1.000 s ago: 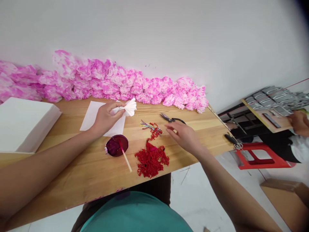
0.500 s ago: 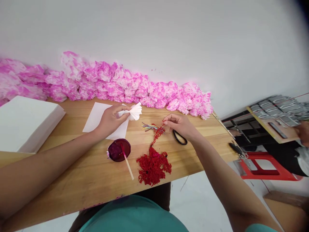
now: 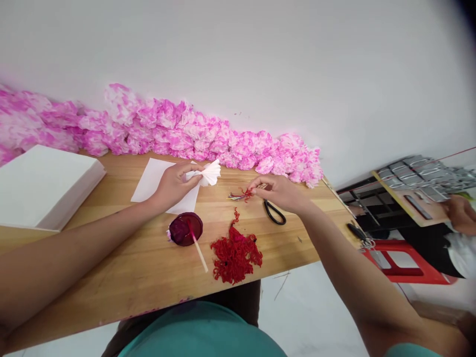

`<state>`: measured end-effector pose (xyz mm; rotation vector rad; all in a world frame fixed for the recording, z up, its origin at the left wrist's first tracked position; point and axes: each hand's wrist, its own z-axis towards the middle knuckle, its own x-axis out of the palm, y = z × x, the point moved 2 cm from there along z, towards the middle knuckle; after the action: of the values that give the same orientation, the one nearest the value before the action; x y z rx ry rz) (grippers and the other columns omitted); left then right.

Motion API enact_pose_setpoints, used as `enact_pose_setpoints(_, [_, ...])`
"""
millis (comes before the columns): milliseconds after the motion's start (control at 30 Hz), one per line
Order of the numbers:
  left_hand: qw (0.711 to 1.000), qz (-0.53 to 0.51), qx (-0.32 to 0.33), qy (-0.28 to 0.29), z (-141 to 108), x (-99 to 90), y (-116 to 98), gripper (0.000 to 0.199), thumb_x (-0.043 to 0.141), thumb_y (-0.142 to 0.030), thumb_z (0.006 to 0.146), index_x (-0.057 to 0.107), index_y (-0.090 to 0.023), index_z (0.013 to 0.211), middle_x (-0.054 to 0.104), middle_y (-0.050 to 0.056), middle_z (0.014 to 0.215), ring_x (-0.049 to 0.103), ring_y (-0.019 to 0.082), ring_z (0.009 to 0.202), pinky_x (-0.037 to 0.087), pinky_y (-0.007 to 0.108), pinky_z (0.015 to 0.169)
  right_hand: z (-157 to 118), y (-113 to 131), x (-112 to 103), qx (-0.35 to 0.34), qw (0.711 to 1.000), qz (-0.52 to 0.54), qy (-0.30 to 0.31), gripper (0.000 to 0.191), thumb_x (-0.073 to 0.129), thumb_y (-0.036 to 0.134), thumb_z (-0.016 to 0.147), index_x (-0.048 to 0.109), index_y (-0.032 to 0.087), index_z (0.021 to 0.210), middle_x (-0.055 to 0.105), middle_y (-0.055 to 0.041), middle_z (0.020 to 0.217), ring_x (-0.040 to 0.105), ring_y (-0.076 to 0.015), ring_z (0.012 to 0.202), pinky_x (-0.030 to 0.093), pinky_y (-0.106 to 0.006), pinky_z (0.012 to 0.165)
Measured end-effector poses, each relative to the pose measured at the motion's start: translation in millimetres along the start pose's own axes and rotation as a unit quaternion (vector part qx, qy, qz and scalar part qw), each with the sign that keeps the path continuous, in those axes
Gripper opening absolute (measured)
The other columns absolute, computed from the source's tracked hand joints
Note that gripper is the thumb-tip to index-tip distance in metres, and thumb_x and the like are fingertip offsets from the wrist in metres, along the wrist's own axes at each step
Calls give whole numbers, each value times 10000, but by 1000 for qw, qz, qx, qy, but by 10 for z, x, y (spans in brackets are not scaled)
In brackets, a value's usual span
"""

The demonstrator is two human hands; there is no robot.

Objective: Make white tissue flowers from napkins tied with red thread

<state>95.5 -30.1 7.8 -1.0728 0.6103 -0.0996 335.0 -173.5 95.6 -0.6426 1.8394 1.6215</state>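
My left hand [image 3: 175, 186] is closed, pinching the middle of a white paper [image 3: 211, 173] folded into pleats that fan out past the fingertips. My right hand [image 3: 280, 192] is also closed, thumb and finger together on a short piece of red yarn [image 3: 247, 194] above the table. Just left of those fingertips lies a small bundle of thin coloured strands [image 3: 234, 198]. A black loop handle [image 3: 274, 213], apparently of scissors, shows below the right hand; its other end is hidden. Nearer me is a tangled heap of red yarn [image 3: 236, 258], one curly strand trailing up from it.
A dish of dark red liquid [image 3: 176, 230] with a pale stick [image 3: 200, 254] stands left of the yarn. White sheets [image 3: 145, 186] lie under my left hand, a thick paper stack [image 3: 44, 183] further left. Pink-white paper flowers [image 3: 174, 129] line the wall. Another person's hand [image 3: 463, 213] shows far right.
My right hand has drawn a piece of red yarn away from the heap; the strands that stretched between heap and fingers have parted. My left hand still pinches the pleated paper.
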Motion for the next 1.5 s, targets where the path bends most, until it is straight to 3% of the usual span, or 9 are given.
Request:
enact_pose_setpoints(100, [1000, -2, -1, 2, 1, -1, -15, 287, 593, -380, 790, 722, -202, 974, 736, 37, 1000, 648, 224, 952, 477, 321, 852, -12, -25, 11, 8, 996, 53, -71, 199, 652, 385, 813, 704, 198, 854, 727, -26, 868, 629, -135, 723, 493, -276, 676])
enact_pose_setpoints(233, [1000, -1, -8, 2, -2, -6, -38, 289, 595, -384, 784, 723, -196, 962, 739, 42, 1004, 648, 228, 950, 479, 333, 861, 0, -24, 52, 11, 997, 63, -37, 189, 692, 367, 780, 704, 181, 813, 725, -33, 838, 622, -126, 692, 497, -261, 630])
enact_pose_setpoints(367, [1000, -13, -4, -2, -4, -5, -44, 264, 606, -358, 775, 723, -202, 953, 737, 41, 1035, 647, 227, 980, 476, 340, 899, 7, 38, -21, -8, 987, 121, -103, 215, 688, 387, 787, 691, 180, 845, 725, -49, 922, 609, -123, 687, 460, -223, 501])
enact_pose_setpoints(500, [1000, -15, 0, 2, -5, -4, -46, 259, 604, -349, 778, 722, -192, 946, 737, 46, 1026, 650, 224, 969, 477, 343, 902, 22, 99, -38, -20, 986, 136, -92, 208, 685, 377, 796, 684, 178, 854, 723, -50, 930, 603, -114, 664, 431, -211, 462])
enact_pose_setpoints(667, [1000, -14, 0, 1, -5, -7, -45, 253, 607, -346, 776, 719, -199, 948, 737, 45, 1035, 652, 226, 975, 486, 340, 884, 64, 193, -14, -41, 985, 123, -111, 190, 703, 362, 775, 673, 179, 819, 715, -40, 825, 655, -154, 753, 494, -228, 541])
enact_pose_setpoints(833, [1000, -15, 7, -5, -2, -10, -48, 257, 602, -347, 779, 723, -198, 950, 740, 44, 1026, 655, 226, 966, 487, 337, 879, 109, 177, 94, -11, 989, 125, -82, 197, 720, 367, 740, 688, 178, 785, 722, -37, 925, 537, -71, 536, 468, -225, 475])
enact_pose_setpoints(1000, [1000, -4, 20, 0, 3, -4, -34, 254, 593, -338, 785, 725, -210, 959, 743, 28, 1010, 656, 222, 958, 487, 323, 861, 86, 129, 79, -13, 975, 162, -150, 192, 721, 373, 740, 682, 194, 797, 720, -39, 965, 629, -133, 725, 533, -258, 591])
enact_pose_setpoints(1267, [1000, 13, 25, -2, 12, -16, -48, 240, 588, -306, 797, 723, -197, 963, 741, 41, 1008, 658, 220, 945, 482, 333, 851, -70, 535, 122, -92, 989, -15, -115, 135, 657, 346, 813, 705, 219, 823, 701, -55, 1106, 648, -240, 1024, 482, -438, 950])
enact_pose_setpoints(1500, [998, 32, 62, 6, 8, -2, -54, 202, 596, -255, 805, 717, -201, 956, 735, 41, 954, 653, 204, 886, 472, 324, 802, 47, 810, 356, -160, 985, -35, -46, 101, 618, 291, 834, 709, 248, 843, 694, -21, 1140, 632, -229, 1085, 459, -426, 979])
